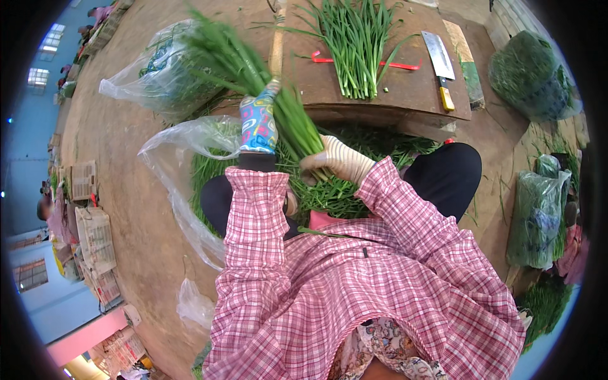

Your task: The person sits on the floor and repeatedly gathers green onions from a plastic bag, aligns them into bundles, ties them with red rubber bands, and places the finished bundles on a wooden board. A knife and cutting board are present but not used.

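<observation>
My left hand, in a blue patterned glove, is closed around the middle of a bundle of garlic chives. My right hand, in a striped knit glove, grips the same bundle near its stem ends. The bundle slants up to the left, and its leaf tips are blurred. Beyond my hands, another bunch of chives lies on a brown wooden board, across a red strap. To its right rests a cleaver with a yellow-ended handle. Loose green leaves are heaped between my legs.
A clear plastic sheet edges the leaf heap. An upright bamboo-like pole stands by the board's left edge. Filled plastic bags sit at the right, another bag at the left. Plastic crates and people are farther left.
</observation>
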Demonstrator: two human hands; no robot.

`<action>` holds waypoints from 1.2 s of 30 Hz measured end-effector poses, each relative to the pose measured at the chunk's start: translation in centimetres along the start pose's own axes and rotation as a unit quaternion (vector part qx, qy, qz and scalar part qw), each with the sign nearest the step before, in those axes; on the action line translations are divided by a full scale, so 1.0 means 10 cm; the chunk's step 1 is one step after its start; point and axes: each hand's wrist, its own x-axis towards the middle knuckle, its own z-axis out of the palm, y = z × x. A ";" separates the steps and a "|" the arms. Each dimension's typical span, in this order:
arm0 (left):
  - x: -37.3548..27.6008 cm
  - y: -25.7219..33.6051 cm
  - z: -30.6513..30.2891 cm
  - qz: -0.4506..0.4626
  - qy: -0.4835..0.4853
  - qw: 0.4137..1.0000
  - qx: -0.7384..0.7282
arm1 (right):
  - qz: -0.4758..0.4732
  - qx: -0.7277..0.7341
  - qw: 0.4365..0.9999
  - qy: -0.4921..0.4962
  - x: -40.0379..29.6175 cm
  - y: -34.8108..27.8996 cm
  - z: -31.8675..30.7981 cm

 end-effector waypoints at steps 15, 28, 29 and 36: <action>-0.70 -1.04 0.03 -0.225 -0.230 0.895 -0.309 | 0.154 0.383 0.910 -0.042 -0.23 0.32 -0.33; -0.75 -1.09 0.12 -0.113 -0.109 0.983 -0.096 | -0.048 -0.047 0.987 0.144 0.00 -0.32 -0.15; -0.67 -1.07 0.12 -0.073 -0.119 0.986 -0.094 | -0.058 -0.048 0.984 0.159 0.03 -0.45 0.00; 0.05 0.13 0.20 0.220 -0.203 0.954 -0.032 | -0.304 -0.233 0.911 0.157 0.20 -1.65 0.34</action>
